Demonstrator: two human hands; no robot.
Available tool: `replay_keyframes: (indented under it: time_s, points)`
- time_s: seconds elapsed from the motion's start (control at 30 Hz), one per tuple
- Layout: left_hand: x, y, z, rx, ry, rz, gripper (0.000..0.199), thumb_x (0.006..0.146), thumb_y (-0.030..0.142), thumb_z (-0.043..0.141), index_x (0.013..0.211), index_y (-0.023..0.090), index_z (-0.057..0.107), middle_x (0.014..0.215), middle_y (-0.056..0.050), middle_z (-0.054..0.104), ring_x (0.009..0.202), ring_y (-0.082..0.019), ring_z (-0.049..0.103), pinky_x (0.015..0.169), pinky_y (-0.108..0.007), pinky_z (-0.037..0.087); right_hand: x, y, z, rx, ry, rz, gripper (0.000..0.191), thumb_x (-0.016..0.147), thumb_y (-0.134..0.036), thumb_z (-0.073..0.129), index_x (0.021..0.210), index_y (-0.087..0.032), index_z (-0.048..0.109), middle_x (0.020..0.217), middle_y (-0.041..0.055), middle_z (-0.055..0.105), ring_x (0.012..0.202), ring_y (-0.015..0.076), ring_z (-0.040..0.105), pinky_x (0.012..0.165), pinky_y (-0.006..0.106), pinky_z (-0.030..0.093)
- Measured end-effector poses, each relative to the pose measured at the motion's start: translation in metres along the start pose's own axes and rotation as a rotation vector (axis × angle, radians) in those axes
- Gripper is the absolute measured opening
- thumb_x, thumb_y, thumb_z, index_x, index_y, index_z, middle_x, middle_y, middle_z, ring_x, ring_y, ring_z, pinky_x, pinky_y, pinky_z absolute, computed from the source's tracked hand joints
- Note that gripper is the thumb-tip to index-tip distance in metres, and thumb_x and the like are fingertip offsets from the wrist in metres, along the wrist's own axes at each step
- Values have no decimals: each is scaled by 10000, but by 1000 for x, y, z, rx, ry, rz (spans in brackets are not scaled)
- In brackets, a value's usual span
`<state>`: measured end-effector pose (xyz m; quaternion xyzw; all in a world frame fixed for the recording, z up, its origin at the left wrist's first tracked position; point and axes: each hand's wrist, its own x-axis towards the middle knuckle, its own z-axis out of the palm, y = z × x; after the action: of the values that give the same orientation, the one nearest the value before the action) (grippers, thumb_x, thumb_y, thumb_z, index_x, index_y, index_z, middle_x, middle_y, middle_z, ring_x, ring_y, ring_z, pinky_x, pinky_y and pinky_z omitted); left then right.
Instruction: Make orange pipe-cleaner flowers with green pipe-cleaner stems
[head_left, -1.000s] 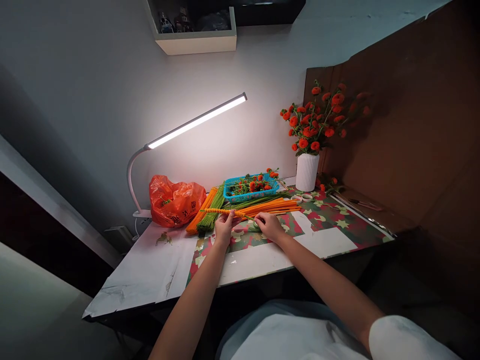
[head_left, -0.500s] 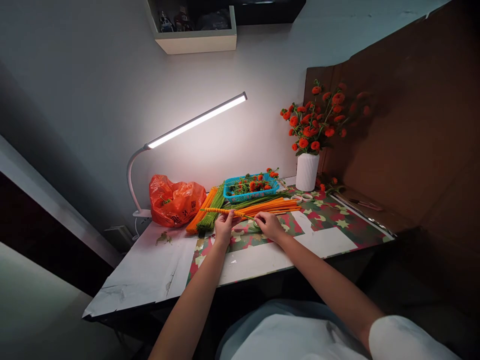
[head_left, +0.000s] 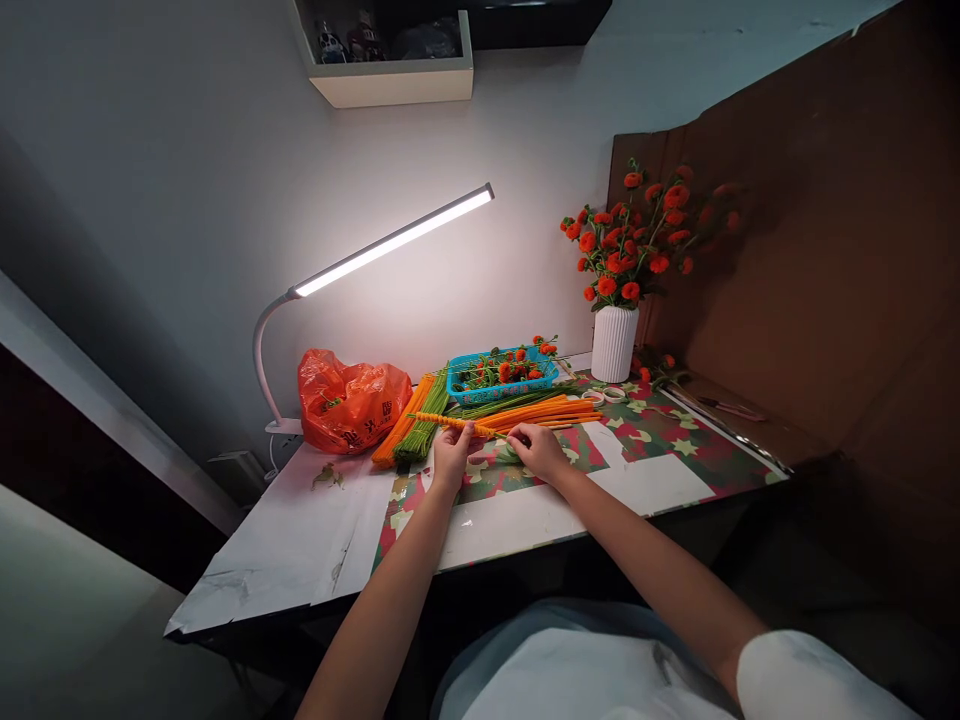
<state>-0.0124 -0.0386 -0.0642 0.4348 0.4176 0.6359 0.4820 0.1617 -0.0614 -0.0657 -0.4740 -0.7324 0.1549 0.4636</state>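
An orange coil [head_left: 435, 420] wound round a thin green stem lies between my hands above the table. My left hand [head_left: 452, 456] pinches the coil near its middle, thumb on top. At the coil's right end my right hand [head_left: 538, 452] has its fingers closed on the green stem. Orange pipe cleaners [head_left: 551, 411] lie just behind my hands. To the left are a green bundle [head_left: 420, 432] and another orange bundle [head_left: 390, 445]. A blue basket [head_left: 459, 392] behind them holds orange flowers with green stems.
A red plastic bag [head_left: 352, 405] sits at the back left beside the lit lamp [head_left: 397, 240]. At the back right stands a white ribbed vase [head_left: 615, 345] of orange flowers, with tape rolls [head_left: 613, 395] in front. The table's edge [head_left: 517, 556] is nearest me.
My left hand has shifted slightly to the right along with the orange coil. My right hand has barely moved.
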Motion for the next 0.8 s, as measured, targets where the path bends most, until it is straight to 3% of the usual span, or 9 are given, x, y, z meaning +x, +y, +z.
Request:
replay_keyframes:
  time_s: [0.47,0.63,0.8]
  points:
    - [-8,1,3,46,-112,-57,495,573,519,784,818,111,647,697,-85,731,593,-187,700,483,-212,521,-1,-1,0,24,-16,4,160,824,-242,524,747,-185,652,701,19,659,645,150,571,615,243,389]
    - [-12,3,8,37,-170,-89,496,499,485,830,773,102,672,680,-77,727,550,-169,683,526,-233,545,-2,-3,0,45,-30,5,156,817,-243,535,734,-182,653,704,20,667,636,148,568,611,243,387]
    - [-11,3,8,20,-151,-93,478,516,451,834,780,85,676,694,-102,727,556,-188,687,520,-247,543,-2,-5,0,82,-34,23,158,811,-259,544,728,-185,656,704,17,665,637,144,561,617,246,378]
